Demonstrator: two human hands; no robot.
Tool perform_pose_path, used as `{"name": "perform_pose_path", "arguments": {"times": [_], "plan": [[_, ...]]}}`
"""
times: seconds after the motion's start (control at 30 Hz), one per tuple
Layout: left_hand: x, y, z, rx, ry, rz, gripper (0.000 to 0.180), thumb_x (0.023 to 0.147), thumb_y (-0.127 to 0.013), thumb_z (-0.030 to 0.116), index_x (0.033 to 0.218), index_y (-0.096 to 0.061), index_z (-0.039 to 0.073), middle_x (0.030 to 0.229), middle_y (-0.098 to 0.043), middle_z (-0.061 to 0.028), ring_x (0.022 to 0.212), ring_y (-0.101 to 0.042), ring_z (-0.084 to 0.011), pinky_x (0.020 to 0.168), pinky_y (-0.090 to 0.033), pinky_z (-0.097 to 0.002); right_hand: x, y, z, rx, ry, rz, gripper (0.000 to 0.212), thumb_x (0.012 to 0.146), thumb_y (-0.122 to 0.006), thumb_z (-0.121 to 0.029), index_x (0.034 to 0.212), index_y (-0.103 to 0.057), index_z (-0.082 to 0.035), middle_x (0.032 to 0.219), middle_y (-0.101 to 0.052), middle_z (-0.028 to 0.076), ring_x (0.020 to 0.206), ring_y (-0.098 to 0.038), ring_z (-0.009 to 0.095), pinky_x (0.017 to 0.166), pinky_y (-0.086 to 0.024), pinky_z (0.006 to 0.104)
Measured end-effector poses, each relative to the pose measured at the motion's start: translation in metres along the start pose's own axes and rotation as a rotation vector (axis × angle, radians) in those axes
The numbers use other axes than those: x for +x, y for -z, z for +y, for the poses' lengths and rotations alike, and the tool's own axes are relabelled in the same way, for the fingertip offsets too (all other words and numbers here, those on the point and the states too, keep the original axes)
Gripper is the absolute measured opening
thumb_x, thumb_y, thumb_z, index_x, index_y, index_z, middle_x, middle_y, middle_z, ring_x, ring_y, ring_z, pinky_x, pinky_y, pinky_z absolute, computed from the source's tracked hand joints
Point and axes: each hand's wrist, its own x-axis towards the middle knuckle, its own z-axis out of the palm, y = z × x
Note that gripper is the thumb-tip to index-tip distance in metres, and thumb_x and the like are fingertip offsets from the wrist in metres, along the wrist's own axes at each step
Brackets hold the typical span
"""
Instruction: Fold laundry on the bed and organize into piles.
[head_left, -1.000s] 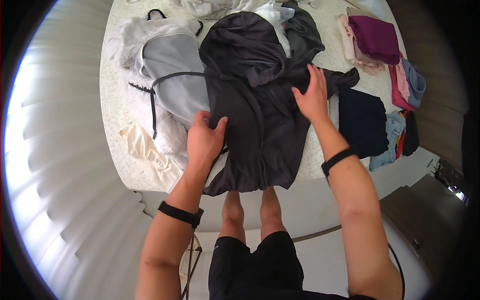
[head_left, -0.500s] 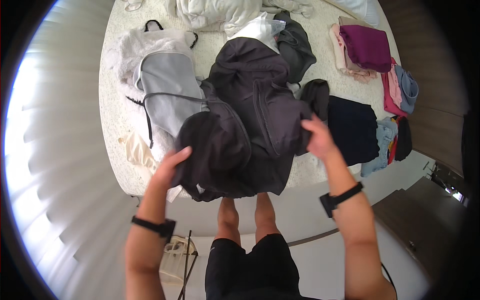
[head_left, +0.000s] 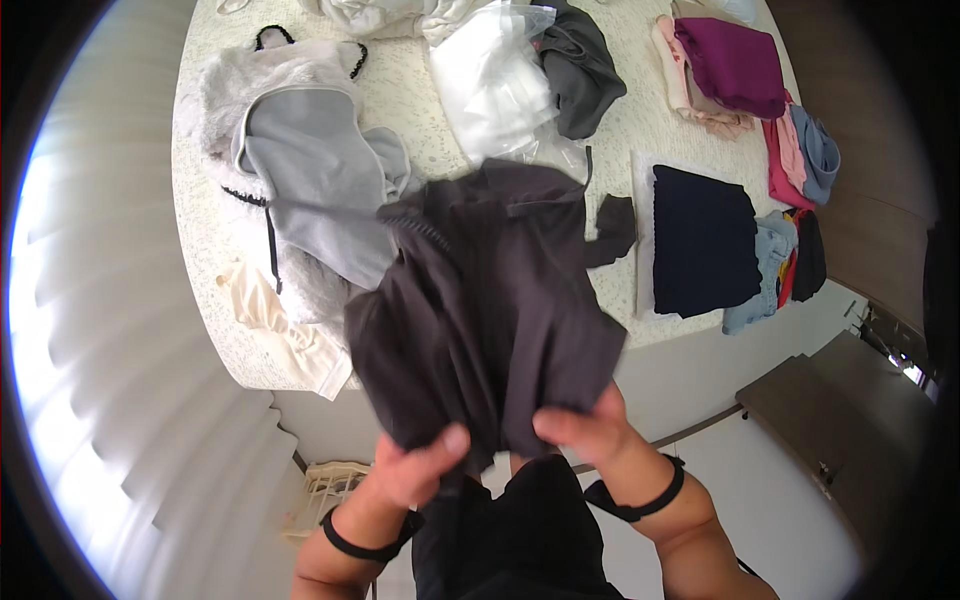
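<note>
A dark charcoal zip-up jacket stretches from the table's front edge toward my body. It looks partly crumpled, with a zip along its upper left. My left hand grips its near edge on the left, thumb on top. On the right, my right hand pinches the same near edge, with its fingers hidden under the cloth. One dark sleeve end lies on the table to the right of the jacket. Left of the jacket is a fluffy white garment with a grey lining and black braided trim.
Clear plastic bags and a dark grey garment lie behind the jacket. Folded navy cloth, light denim and a purple folded garment sit on the right. A cream garment rests at the front left of the table.
Both hands have come down toward my body and closer together, pulling the jacket off the plastic bags. Its near edge now hangs past the table's front.
</note>
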Motion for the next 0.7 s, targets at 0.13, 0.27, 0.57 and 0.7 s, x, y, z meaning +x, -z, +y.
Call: {"name": "perform_pose_path", "arguments": {"times": [0.13, 0.27, 0.57, 0.7], "plan": [[-0.051, -0.006, 0.004, -0.004, 0.037, -0.226, 0.052, 0.085, -0.069, 0.013, 0.131, -0.052, -0.004, 0.127, -0.06, -0.012, 0.12, -0.055, -0.0228, 0.104, -0.042, -0.0377, -0.041, -0.028, -0.07, -0.112, -0.023, -0.143, 0.071, 0.077, -0.074, -0.002, 0.14, -0.043, 0.006, 0.139, -0.052, 0.014, 0.13, -0.049, 0.027, 0.111, -0.033, 0.037], [-0.07, 0.002, -0.002, 0.063, 0.063, -0.454, 0.05, 0.085, -0.07, 0.021, 0.127, -0.055, -0.001, 0.124, -0.062, -0.0123, 0.117, -0.057, -0.024, 0.103, -0.042, -0.0389, -0.061, -0.033, -0.088, -0.161, -0.037, -0.264, 0.07, 0.077, -0.074, -0.003, 0.14, -0.043, 0.005, 0.138, -0.053, 0.015, 0.129, -0.05, 0.027, 0.11, -0.034, 0.037], [-0.078, 0.02, -0.002, 0.188, 0.068, -0.742, 0.048, 0.084, -0.071, 0.037, 0.12, -0.062, 0.005, 0.118, -0.064, -0.0128, 0.111, -0.06, -0.0266, 0.1, -0.044, -0.0418, -0.067, -0.036, -0.093, -0.232, -0.072, -0.385, 0.069, 0.078, -0.073, -0.005, 0.14, -0.044, 0.005, 0.136, -0.054, 0.016, 0.127, -0.052, 0.027, 0.109, -0.036, 0.037], [-0.079, 0.022, 0.006, 0.242, 0.027, -0.864, 0.049, 0.084, -0.071, 0.044, 0.116, -0.065, 0.008, 0.115, -0.065, -0.013, 0.109, -0.061, -0.0277, 0.099, -0.045, -0.0431, -0.074, -0.042, -0.102, -0.283, -0.069, -0.407, 0.068, 0.079, -0.072, -0.005, 0.14, -0.044, 0.004, 0.136, -0.055, 0.016, 0.126, -0.053, 0.027, 0.108, -0.037, 0.037]]}}
